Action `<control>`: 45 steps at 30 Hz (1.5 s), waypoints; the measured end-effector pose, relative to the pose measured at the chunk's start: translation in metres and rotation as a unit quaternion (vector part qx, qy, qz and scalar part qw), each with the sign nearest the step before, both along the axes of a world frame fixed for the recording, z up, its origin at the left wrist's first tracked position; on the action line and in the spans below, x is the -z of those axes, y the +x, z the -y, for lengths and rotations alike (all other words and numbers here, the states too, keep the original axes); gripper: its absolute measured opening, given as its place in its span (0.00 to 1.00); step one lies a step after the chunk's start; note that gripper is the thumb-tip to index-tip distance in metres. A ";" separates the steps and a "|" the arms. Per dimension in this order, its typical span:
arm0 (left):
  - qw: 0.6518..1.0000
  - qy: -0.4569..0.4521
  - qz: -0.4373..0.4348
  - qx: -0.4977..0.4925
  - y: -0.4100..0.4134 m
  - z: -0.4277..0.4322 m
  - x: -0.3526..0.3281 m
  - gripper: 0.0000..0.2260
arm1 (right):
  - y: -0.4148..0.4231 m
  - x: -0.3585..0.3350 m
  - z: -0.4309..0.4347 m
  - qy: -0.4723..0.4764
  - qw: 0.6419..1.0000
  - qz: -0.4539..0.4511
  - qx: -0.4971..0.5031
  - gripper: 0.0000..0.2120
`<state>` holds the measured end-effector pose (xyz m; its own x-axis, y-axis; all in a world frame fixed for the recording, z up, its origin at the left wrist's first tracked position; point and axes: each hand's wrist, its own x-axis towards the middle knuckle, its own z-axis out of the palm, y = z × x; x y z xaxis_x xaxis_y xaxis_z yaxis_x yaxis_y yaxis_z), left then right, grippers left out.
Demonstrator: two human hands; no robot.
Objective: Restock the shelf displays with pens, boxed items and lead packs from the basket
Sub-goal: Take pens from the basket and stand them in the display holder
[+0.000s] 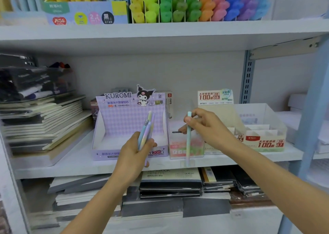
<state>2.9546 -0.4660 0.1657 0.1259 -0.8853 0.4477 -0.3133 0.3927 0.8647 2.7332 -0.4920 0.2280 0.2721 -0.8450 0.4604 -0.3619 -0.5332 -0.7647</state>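
Note:
My left hand (136, 150) grips a bunch of pastel pens (147, 126), their tips pointing up in front of the purple Kuromi display box (122, 116) on the middle shelf. My right hand (204, 125) pinches a single teal pen (188, 137) near its top, holding it upright over a clear pink-labelled holder (185, 149) just right of the Kuromi box. The Kuromi box looks bare inside. No basket is in view.
Lead-pack display boxes (263, 141) stand at the right of the middle shelf (80, 164). Stacked notebooks (41, 119) fill its left side and the shelf below. Rows of coloured highlighters (194, 3) line the top shelf. A metal upright (246, 80) stands at the right.

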 end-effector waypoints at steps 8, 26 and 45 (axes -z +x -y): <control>0.991 -0.020 -0.125 0.046 0.001 0.002 -0.041 0.11 | -0.011 -0.084 0.030 -0.099 0.970 0.218 0.053 0.08; 0.982 0.011 -0.155 0.106 0.011 0.016 -0.047 0.15 | 0.032 -0.054 0.096 -0.123 0.987 -0.077 0.071 0.05; 0.979 0.024 -0.150 0.132 -0.002 0.022 -0.049 0.14 | 0.025 -0.047 0.096 -0.140 0.985 -0.062 0.084 0.09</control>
<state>2.9522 -0.4878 0.2147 0.0098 -0.9236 0.3832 0.0657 0.3830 0.9214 2.7584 -0.5879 0.2753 0.2080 -0.7274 0.6539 -0.5449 -0.6413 -0.5401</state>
